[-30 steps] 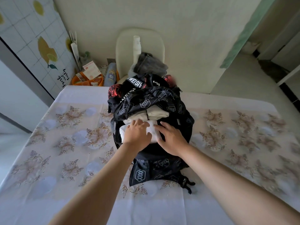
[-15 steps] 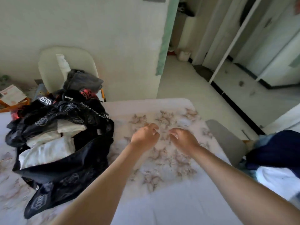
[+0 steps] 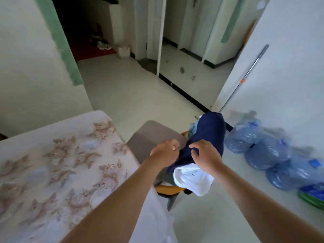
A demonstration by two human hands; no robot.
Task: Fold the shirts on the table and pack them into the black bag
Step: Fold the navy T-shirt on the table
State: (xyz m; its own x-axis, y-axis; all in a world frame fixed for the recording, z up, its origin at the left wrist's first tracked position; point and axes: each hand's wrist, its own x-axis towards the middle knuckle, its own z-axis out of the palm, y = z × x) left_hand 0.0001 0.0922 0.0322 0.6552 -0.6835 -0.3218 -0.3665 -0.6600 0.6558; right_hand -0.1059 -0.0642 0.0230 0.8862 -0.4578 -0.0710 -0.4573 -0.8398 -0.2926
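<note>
Two garments sit heaped on the chair (image 3: 150, 135) past the table (image 3: 57, 165) corner: a navy shirt (image 3: 208, 135) draped over a white shirt (image 3: 191, 178), with a scrap of pale blue cloth peeking out behind. My left hand (image 3: 164, 153) is loosely curled over the chair seat, holding nothing. My right hand (image 3: 206, 155) hovers half open, fingers spread and bent over the navy fabric, nothing pinched yet. Motion blur smears the water bottles (image 3: 266, 148) on the floor, so their blue labels can't be read. A tiny dark mark on the white shirt is too small to make out.

Soft daylight, motion blur, bowed edges
</note>
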